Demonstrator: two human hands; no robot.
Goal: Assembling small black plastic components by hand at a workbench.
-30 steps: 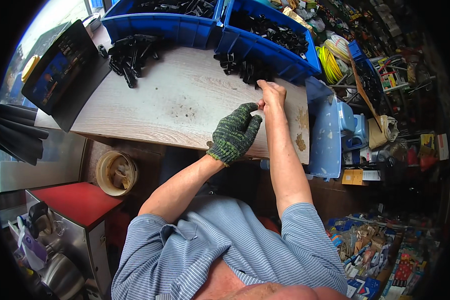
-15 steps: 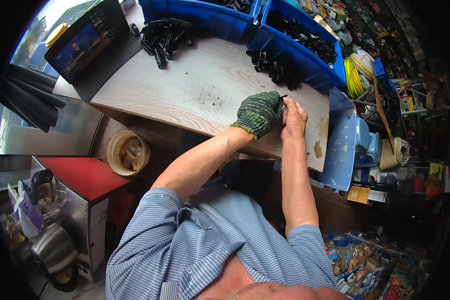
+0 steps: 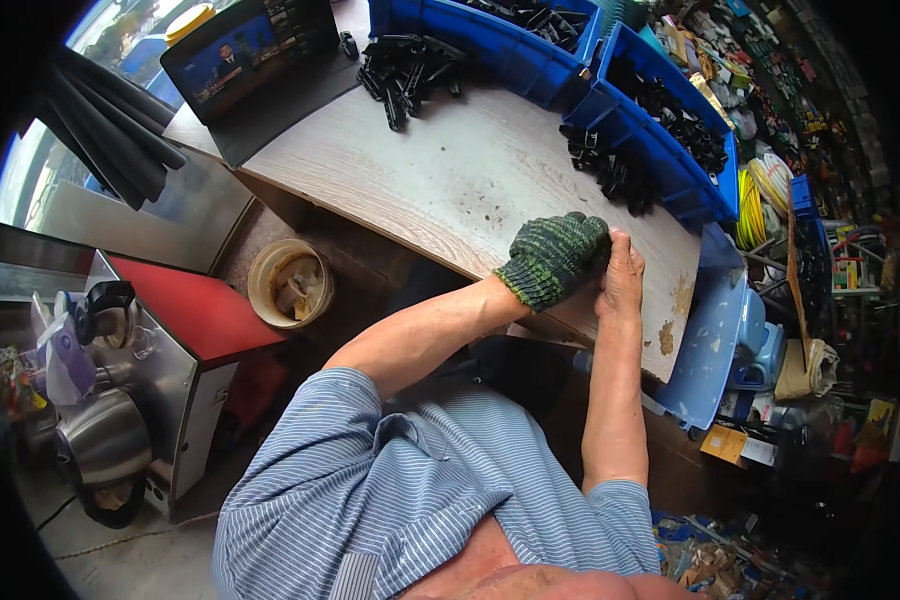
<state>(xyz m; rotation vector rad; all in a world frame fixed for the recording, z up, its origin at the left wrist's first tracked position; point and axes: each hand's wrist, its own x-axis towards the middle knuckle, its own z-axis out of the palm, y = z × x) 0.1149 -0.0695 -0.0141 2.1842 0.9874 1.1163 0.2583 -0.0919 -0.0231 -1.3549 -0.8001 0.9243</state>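
My left hand (image 3: 562,258), in a green and black knitted glove, is closed with its knuckles up over the near right part of the wooden table (image 3: 420,165). Pressed against it is my bare right hand (image 3: 622,275), its fingers curled and thumb side up. Whatever lies between the two hands is hidden by the glove and fingers. Beyond them, a pile of small black plastic parts (image 3: 610,172) lies on the table. A second pile of black parts, longer in shape (image 3: 410,75), sits farther left.
Two blue bins (image 3: 490,45) of black parts line the table's far side. A tablet (image 3: 255,65) stands at the far left. Below the table edge is a round bucket (image 3: 288,285), near a red-topped cabinet (image 3: 185,305). A light blue plastic tub (image 3: 705,335) adjoins the table's right end.
The whole view has shifted, so the table and bins sit farther right and lower. My hands stay together; the small dark tip that showed between them is now out of sight.
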